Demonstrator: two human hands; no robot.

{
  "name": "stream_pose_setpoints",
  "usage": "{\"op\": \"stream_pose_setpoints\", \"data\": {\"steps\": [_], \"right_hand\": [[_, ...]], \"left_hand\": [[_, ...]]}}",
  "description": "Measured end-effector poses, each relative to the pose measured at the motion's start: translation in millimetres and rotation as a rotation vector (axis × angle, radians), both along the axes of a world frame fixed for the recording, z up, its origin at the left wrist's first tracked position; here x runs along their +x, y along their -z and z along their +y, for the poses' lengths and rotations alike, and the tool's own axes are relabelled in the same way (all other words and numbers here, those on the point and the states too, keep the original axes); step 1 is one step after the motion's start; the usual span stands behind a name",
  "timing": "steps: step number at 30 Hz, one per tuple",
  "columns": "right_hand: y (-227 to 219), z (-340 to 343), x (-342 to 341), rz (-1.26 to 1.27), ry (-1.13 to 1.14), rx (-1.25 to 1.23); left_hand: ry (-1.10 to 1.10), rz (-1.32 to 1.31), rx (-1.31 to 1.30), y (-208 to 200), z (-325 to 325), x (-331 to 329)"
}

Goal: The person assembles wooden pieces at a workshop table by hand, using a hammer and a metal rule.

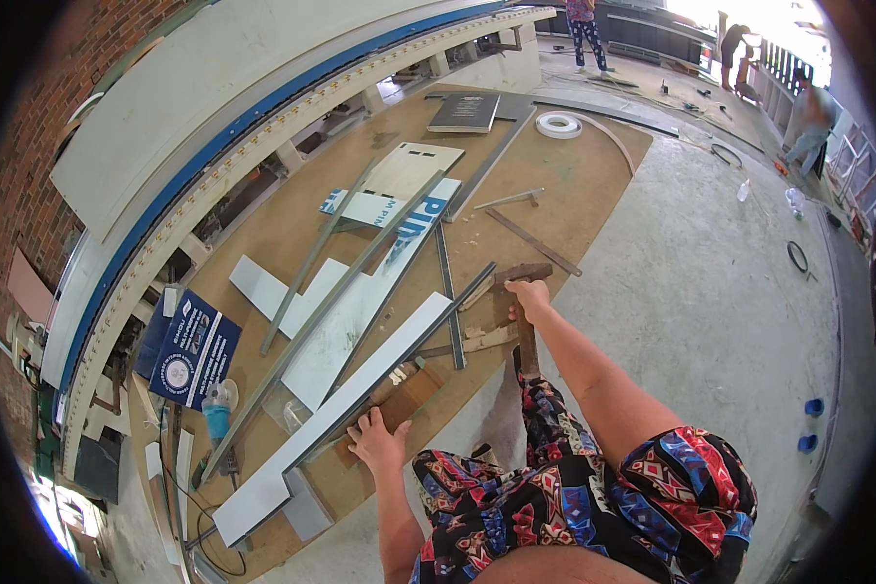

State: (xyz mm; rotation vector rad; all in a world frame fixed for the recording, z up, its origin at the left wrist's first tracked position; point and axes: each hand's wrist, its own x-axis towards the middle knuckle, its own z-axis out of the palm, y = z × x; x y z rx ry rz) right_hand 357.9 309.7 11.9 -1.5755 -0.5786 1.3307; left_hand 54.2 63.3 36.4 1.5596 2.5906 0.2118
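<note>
My right hand (529, 295) is closed round the upper handle of a hammer (528, 341), just under its brown head. The handle points down toward my knee, over the edge of the brown board. My left hand (380, 444) lies with fingers spread on a brown wooden block (409, 397), its fingertips at the edge of a long white strip (336, 414). A dark metal edge runs along that strip, up to beside the hammer head. Whether the left fingers press on the strip itself, I cannot tell.
White cut panels (346, 307) and long metal bars (311, 341) cover the brown board (574, 185). A blue box (195, 350) and a turquoise power tool (216, 419) with a cord sit left. A white roll (558, 125) and black box (464, 114) lie far off; several people stand beyond.
</note>
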Motion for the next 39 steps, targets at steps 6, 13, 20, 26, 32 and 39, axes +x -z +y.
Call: {"op": "stream_pose_setpoints", "data": {"steps": [6, 13, 20, 26, 32, 39], "right_hand": [[-2.1, 0.2, -0.2, -0.010, 0.001, -0.002], [-3.6, -0.6, -0.6, -0.023, 0.005, -0.009], [-3.0, -1.0, 0.9, 0.007, -0.003, 0.014], [-2.1, -0.1, 0.5, -0.011, 0.013, -0.014], [1.1, 0.7, 0.8, -0.010, 0.007, 0.003], [-1.0, -0.1, -1.0, 0.001, 0.022, 0.012]], "left_hand": [[-0.002, 0.001, -0.005, -0.6, 1.0, -0.3], [-0.001, 0.023, -0.018, 2.4, 1.6, -1.6], [0.007, 0.064, 0.023, 4.6, 0.6, -0.8], [0.007, 0.023, -0.004, 2.7, 1.1, -1.4], [0.005, 0.016, -0.016, 0.7, 1.0, -0.7], [-0.001, 0.010, -0.023, -1.9, 0.8, 0.0]]}}
